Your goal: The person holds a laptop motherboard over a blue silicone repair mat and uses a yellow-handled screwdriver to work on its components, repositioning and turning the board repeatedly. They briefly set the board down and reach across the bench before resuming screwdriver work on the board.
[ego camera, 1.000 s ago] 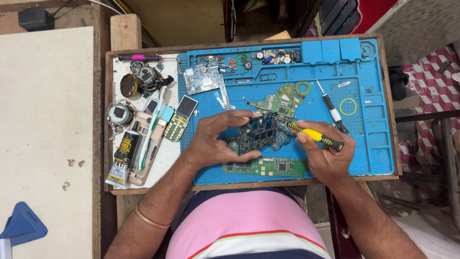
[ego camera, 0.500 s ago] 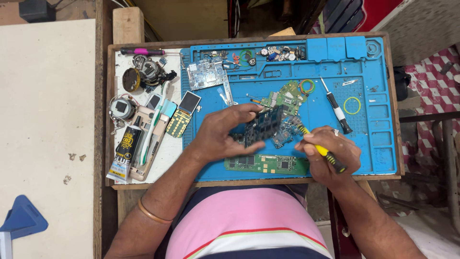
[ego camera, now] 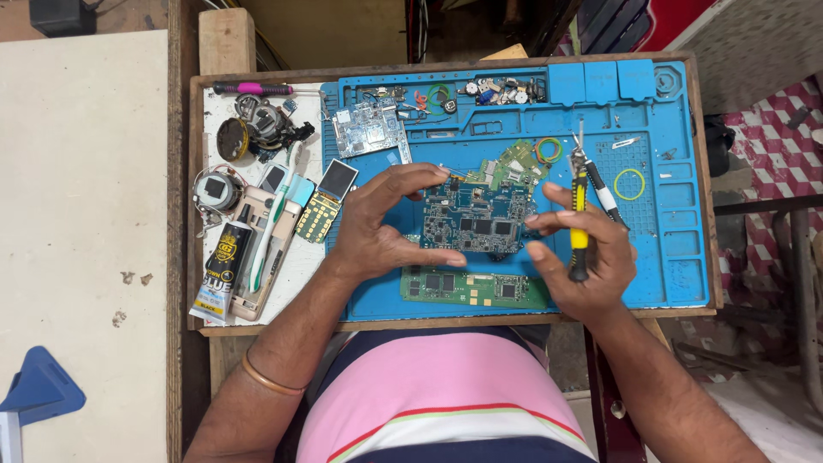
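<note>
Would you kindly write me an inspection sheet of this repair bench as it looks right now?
Surface: blue work mat on a wooden tray.
Job's things: dark circuit board held above mat; yellow-handled screwdriver.
Clutter: green board, keypad phone, glue tube, small parts.
Grippers: left hand and right hand pinch the board; right also holds the screwdriver.
Cables: thin wires, top edge.
Surroundings: pale table, checked cloth.

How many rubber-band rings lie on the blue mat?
3: a green ring near the top tray, a mixed-colour ring on the green board, and a yellow ring right of the screwdrivers. Others may be hidden among the parts.
</note>
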